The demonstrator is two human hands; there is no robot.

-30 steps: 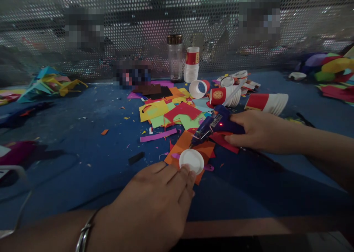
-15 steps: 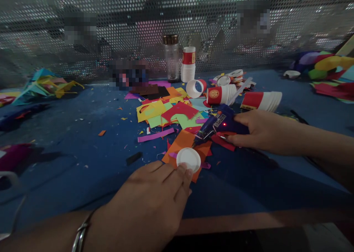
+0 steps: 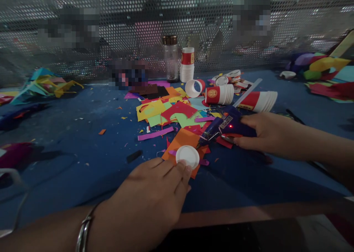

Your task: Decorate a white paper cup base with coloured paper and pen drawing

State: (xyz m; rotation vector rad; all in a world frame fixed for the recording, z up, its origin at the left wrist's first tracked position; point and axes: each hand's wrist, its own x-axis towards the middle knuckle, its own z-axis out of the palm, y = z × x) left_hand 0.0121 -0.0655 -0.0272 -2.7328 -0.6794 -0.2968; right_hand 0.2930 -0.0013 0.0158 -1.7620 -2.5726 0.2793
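Observation:
My right hand [image 3: 265, 132] is wrapped around the handle of a blue hot glue gun [image 3: 217, 126], whose small red light is lit. A translucent glue stick [image 3: 248, 93] sticks up from its back. The nozzle points down to the left, close beside the far edge of a white round cup base [image 3: 188, 155]. Fingertips of my left hand [image 3: 155, 193] press on the near edge of that base; my thumb is hidden. Beneath it lie a sheet of orange paper [image 3: 181, 139] and purple paper strips [image 3: 204, 162].
Coloured paper scraps [image 3: 163, 112] are heaped mid-table. Behind them are a glass bottle [image 3: 170, 62], an upright stack of paper cups [image 3: 187, 66] and cups lying on their sides [image 3: 219, 94]. Paper crafts sit left [image 3: 44, 83] and right [image 3: 326, 67]. Perforated metal mesh [image 3: 204, 20] borders the back.
My right hand and the glue gun have shifted a little to the right and slightly nearer me. My left hand and the cup base have hardly moved.

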